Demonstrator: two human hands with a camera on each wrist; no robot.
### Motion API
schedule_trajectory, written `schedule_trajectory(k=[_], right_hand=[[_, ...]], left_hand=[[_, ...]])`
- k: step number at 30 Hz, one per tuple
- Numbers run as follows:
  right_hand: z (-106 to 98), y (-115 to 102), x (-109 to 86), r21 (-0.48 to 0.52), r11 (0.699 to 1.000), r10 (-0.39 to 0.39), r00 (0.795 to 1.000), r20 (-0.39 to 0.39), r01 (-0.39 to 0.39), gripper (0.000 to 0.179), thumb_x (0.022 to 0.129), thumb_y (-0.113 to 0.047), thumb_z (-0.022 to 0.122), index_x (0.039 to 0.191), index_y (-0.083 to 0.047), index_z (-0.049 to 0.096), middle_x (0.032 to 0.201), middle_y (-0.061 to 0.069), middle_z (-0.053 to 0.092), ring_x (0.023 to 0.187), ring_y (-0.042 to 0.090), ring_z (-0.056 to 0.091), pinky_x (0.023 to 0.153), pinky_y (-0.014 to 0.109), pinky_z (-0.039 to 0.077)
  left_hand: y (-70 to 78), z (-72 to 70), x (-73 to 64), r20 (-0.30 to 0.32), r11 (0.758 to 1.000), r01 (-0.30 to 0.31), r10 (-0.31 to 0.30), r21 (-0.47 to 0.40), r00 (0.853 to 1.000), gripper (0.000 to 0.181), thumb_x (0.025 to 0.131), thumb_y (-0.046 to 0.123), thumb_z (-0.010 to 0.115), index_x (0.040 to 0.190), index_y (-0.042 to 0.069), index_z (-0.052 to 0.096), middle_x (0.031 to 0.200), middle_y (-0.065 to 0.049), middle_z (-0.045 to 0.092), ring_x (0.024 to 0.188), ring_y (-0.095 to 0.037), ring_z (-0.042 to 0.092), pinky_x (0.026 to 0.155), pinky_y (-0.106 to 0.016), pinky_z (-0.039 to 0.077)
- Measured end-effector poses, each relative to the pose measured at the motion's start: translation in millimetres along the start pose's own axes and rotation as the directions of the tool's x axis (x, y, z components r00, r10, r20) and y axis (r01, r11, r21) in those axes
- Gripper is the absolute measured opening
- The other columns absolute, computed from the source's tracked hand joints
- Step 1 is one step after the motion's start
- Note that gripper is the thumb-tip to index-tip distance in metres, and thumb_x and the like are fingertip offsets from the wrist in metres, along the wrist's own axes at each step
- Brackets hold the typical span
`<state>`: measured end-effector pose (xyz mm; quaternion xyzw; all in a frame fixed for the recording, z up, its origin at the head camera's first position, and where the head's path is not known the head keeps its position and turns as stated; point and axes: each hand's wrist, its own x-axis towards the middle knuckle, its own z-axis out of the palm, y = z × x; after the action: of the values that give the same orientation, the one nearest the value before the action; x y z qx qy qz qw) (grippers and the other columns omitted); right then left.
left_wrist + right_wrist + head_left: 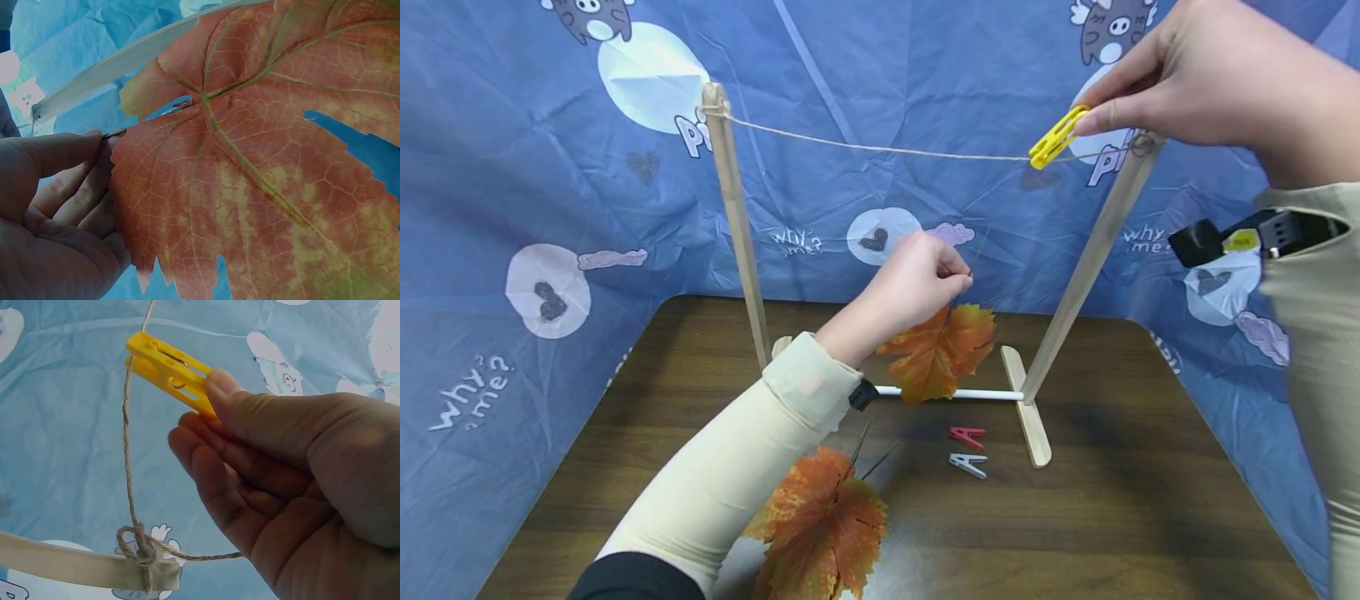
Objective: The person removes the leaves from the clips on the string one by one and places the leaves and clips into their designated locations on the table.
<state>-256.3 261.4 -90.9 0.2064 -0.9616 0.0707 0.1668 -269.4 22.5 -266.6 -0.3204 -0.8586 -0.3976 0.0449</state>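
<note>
My right hand (1210, 83) pinches a yellow clothespin (1058, 137) at its handle end, and the clothespin's tip meets the twine (880, 149). In the right wrist view the twine (127, 437) passes at the jaws of the clothespin (169, 372). Lower down, my left hand (921, 279) pinches the thin stem of an orange autumn leaf (936, 350), which hangs below the fingers. The left wrist view shows that leaf (250, 175) close up, its stem between thumb and fingers of the hand (62, 200).
Two wooden posts (737, 225) hold the twine, joined low by a white bar (988, 394). A red clothespin (967, 437) and a white clothespin (967, 464) lie on the brown table (1112, 500). More orange leaves (831, 533) lie near the left forearm. Blue printed cloth (550, 208) stands behind.
</note>
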Motion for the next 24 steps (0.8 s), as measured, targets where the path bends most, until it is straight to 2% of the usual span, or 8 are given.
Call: schedule_trajectory(k=[8, 16, 24], right_hand=[[-5.8, 2.8, -10.0, -0.005, 1.000, 0.004, 0.999, -0.046, -0.004, 0.031, 0.099, -0.010, 0.068, 0.124, 0.007, 0.067, 0.111, 0.035, 0.065, 0.080, 0.034, 0.050, 0.054, 0.011, 0.036], [-7.7, 2.8, -23.9, -0.003, 1.000, -0.018, 0.995, -0.103, 0.018, 0.028, 0.100, -0.013, 0.067, 0.124, 0.001, 0.071, 0.110, 0.029, 0.068, 0.076, 0.017, 0.049, 0.062, 0.006, 0.036], [3.7, -6.5, -51.2, 0.024, 0.998, -0.047, 0.988, -0.148, 0.051, 0.024, 0.095, -0.008, 0.072, 0.117, 0.002, 0.074, 0.102, 0.025, 0.072, 0.068, -0.007, 0.050, 0.065, 0.002, 0.038]], left_hand=[[-3.0, -9.4, -15.5, 0.023, 0.998, 0.053, -0.054, 0.023, 0.998, 0.011, 0.095, 0.010, 0.072, 0.095, 0.004, 0.080, 0.081, 0.001, 0.074, 0.078, -0.011, 0.065, 0.073, -0.026, 0.049], [-11.8, -20.9, -34.8, 0.020, 0.998, 0.065, -0.065, 0.017, 0.998, 0.009, 0.093, 0.008, 0.073, 0.092, 0.005, 0.081, 0.080, 0.003, 0.074, 0.080, -0.011, 0.068, 0.076, -0.029, 0.051], [-15.4, -28.3, -54.1, 0.028, 0.997, 0.072, -0.073, 0.015, 0.997, 0.009, 0.093, 0.009, 0.073, 0.092, 0.007, 0.081, 0.080, 0.005, 0.074, 0.082, -0.011, 0.068, 0.079, -0.032, 0.052]])
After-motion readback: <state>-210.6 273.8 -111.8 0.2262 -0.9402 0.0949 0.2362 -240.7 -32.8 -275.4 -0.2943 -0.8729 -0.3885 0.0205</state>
